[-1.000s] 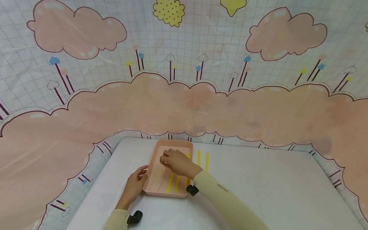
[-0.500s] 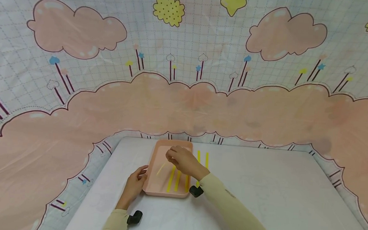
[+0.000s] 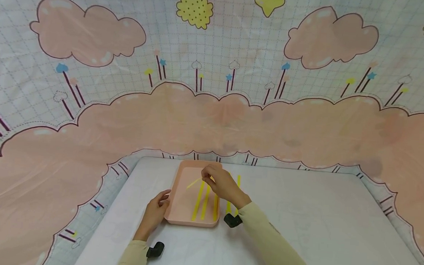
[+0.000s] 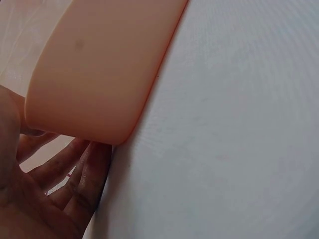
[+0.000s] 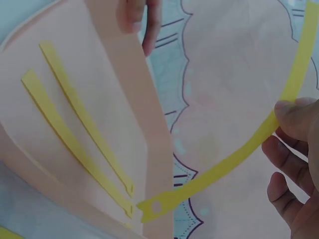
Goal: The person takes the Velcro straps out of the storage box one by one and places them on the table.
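My right hand (image 3: 225,185) is above the pink tray (image 3: 180,211), pinching a yellow strap-style cable tie (image 5: 234,157) between thumb and fingers. Its end with a round hole and notched tip hangs to the left in the right wrist view. Inside the tray lie more yellow cable ties (image 3: 197,205), roughly parallel, toward its right side. My left hand (image 3: 154,215) rests at the tray's left side. In the left wrist view, its fingers (image 4: 92,172) touch the tray's outer wall (image 4: 94,74).
Several yellow cable ties (image 3: 238,186) lie on the white table (image 3: 301,217), just right of the tray and partly hidden by my right arm. Behind the table hangs a cloud-patterned cloth (image 3: 255,130). Each wrist carries a small black camera (image 3: 155,249).
My right hand has moved right and slightly away from me over the tray, carrying the pinched cable tie, which now slants more. The left hand and the tray have stayed put.
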The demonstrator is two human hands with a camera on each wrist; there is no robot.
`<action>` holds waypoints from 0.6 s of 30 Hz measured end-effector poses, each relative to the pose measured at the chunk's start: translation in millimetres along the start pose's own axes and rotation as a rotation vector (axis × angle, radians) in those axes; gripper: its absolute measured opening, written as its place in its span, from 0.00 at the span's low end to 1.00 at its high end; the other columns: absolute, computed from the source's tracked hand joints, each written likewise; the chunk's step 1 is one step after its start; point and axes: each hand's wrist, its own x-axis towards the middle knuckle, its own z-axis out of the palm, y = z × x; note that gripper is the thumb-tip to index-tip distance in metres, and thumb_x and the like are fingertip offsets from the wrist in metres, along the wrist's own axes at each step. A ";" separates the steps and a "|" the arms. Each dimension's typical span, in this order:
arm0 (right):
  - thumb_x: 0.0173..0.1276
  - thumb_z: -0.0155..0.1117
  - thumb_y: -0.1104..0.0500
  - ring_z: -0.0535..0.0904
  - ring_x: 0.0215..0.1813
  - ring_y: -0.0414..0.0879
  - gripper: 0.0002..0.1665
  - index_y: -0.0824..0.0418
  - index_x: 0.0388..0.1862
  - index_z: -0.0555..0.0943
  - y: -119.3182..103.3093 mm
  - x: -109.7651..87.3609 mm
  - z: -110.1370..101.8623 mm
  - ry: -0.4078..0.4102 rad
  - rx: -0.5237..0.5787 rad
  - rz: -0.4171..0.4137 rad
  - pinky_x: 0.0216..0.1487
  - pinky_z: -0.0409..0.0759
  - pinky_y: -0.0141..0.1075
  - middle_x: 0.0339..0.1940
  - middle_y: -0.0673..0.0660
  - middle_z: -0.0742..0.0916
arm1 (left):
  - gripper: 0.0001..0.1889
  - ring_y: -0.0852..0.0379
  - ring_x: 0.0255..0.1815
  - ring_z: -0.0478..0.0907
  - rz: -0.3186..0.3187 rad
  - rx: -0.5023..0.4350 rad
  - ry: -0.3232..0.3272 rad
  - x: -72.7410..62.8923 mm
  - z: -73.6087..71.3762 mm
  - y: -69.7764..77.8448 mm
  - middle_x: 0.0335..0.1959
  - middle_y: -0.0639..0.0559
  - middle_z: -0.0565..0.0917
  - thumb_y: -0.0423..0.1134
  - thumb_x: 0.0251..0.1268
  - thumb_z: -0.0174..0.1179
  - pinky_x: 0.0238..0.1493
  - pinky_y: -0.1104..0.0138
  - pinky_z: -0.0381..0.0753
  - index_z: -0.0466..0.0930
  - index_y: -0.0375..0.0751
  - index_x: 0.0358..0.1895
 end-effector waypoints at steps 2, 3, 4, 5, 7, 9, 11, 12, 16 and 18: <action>0.68 0.64 0.64 0.76 0.40 0.39 0.08 0.55 0.39 0.73 1.1 -3.0 -1.4 0.011 0.016 0.015 0.41 0.78 0.30 0.40 0.48 0.81 | 0.21 0.40 0.56 0.80 0.000 -0.003 -0.003 0.1 -0.3 0.7 0.59 0.34 0.79 0.34 0.73 0.51 0.57 0.49 0.79 0.72 0.43 0.68; 0.68 0.64 0.65 0.76 0.39 0.39 0.08 0.55 0.39 0.73 1.4 -4.3 -2.1 0.015 0.022 0.023 0.41 0.77 0.30 0.40 0.48 0.81 | 0.21 0.40 0.57 0.80 0.000 -0.003 -0.004 0.2 -0.5 0.9 0.59 0.34 0.79 0.34 0.73 0.51 0.57 0.49 0.79 0.72 0.43 0.68; 0.68 0.64 0.65 0.76 0.39 0.39 0.08 0.55 0.39 0.73 2.0 -5.8 -2.5 0.023 0.033 0.030 0.40 0.77 0.30 0.40 0.49 0.81 | 0.21 0.40 0.57 0.80 -0.001 -0.002 -0.005 0.2 -0.5 1.0 0.60 0.34 0.79 0.34 0.73 0.51 0.57 0.49 0.79 0.72 0.43 0.68; 0.68 0.64 0.65 0.76 0.39 0.39 0.08 0.56 0.39 0.74 2.3 -7.1 -3.1 0.036 0.053 0.037 0.39 0.76 0.30 0.40 0.50 0.81 | 0.21 0.40 0.57 0.80 0.000 -0.001 -0.005 0.2 -0.7 1.0 0.59 0.34 0.79 0.34 0.73 0.51 0.57 0.49 0.79 0.72 0.43 0.68; 0.68 0.64 0.65 0.77 0.37 0.40 0.08 0.56 0.40 0.74 3.5 -9.7 -4.0 0.067 0.097 0.060 0.37 0.76 0.29 0.38 0.50 0.81 | 0.21 0.40 0.57 0.80 0.004 0.002 -0.005 0.5 -0.8 0.7 0.59 0.34 0.79 0.34 0.73 0.51 0.57 0.49 0.79 0.72 0.44 0.68; 0.68 0.64 0.64 0.77 0.35 0.40 0.07 0.56 0.39 0.74 4.8 -12.1 -4.5 0.098 0.151 0.098 0.36 0.76 0.29 0.37 0.51 0.82 | 0.21 0.40 0.57 0.80 0.008 0.005 -0.003 0.7 -1.0 0.3 0.59 0.34 0.79 0.34 0.73 0.51 0.57 0.49 0.78 0.72 0.44 0.68; 0.68 0.64 0.63 0.77 0.34 0.40 0.06 0.57 0.39 0.75 5.5 -14.4 -5.3 0.126 0.218 0.140 0.36 0.78 0.29 0.35 0.51 0.83 | 0.21 0.40 0.57 0.80 0.012 0.004 -0.001 0.8 -1.1 0.0 0.59 0.34 0.79 0.34 0.73 0.52 0.57 0.49 0.79 0.72 0.44 0.67; 0.68 0.64 0.63 0.77 0.34 0.40 0.05 0.57 0.39 0.76 5.8 -15.5 -5.6 0.134 0.248 0.165 0.36 0.79 0.29 0.34 0.51 0.84 | 0.21 0.40 0.57 0.80 0.014 0.004 -0.001 0.8 -1.2 -0.2 0.59 0.34 0.79 0.34 0.73 0.52 0.57 0.49 0.79 0.72 0.44 0.67; 0.69 0.63 0.61 0.79 0.35 0.40 0.04 0.58 0.41 0.77 5.4 -19.9 -7.8 0.168 0.348 0.255 0.38 0.80 0.30 0.34 0.53 0.85 | 0.21 0.40 0.56 0.80 0.018 0.000 0.001 0.7 -1.1 -0.1 0.59 0.34 0.80 0.34 0.72 0.52 0.56 0.49 0.79 0.72 0.43 0.67; 0.69 0.63 0.61 0.80 0.35 0.40 0.05 0.59 0.42 0.78 5.5 -22.0 -8.5 0.189 0.383 0.292 0.37 0.79 0.30 0.35 0.55 0.86 | 0.22 0.40 0.56 0.80 0.020 0.000 0.001 0.6 -1.0 -0.1 0.59 0.34 0.80 0.33 0.72 0.52 0.56 0.49 0.79 0.72 0.43 0.67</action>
